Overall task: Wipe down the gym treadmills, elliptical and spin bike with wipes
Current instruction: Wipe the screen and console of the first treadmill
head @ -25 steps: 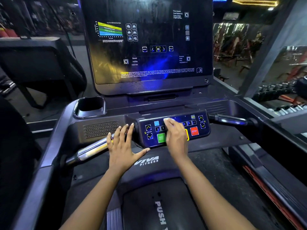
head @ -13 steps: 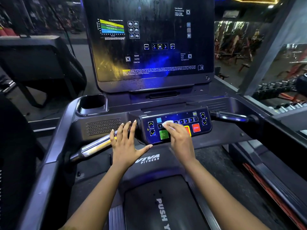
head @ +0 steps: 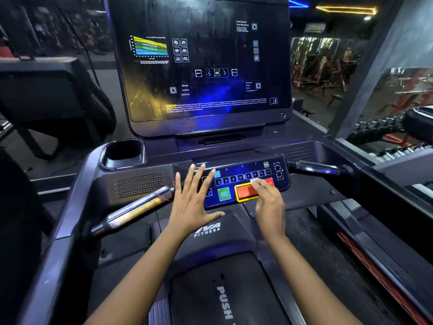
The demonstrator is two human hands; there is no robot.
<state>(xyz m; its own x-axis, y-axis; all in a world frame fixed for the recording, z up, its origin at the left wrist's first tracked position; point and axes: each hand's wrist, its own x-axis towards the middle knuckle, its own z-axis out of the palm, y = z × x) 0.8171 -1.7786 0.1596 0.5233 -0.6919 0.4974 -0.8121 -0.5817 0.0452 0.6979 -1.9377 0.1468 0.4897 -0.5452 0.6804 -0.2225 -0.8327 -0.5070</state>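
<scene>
Directly ahead, the button panel (head: 243, 181) of the treadmill (head: 77, 198) sat low on the console, and everything else is placed from it. The left hand (head: 189, 202) lay flat over the panel's left end, its fingers straight and spread wide, the fingertips reaching the panel's top edge and the thumb stretched out toward the green button (head: 223, 194). It held nothing.

The right hand (head: 269, 202) was at the panel's right half, its fingers curled and bunched around a small white wipe (head: 257, 182). The wipe was pressed against the panel at the right end of the yellow-rimmed red button (head: 246, 192), just below the row of numbered keys (head: 234, 178). Only a little of the wipe showed past the fingertips.

Above the panel stood the large dark screen (head: 206, 66), streaked and lit with icons and a coloured chart. Up and to the left of the panel was the cup holder (head: 123, 152), with a speaker grille (head: 139, 185) just beside the panel's left end. A chrome handle (head: 136, 211) ran out to the lower left, and a dark handle (head: 314, 168) stuck out from the panel's right side. Below the panel, partly under the left hand, was the fitness logo (head: 209, 229).
</scene>
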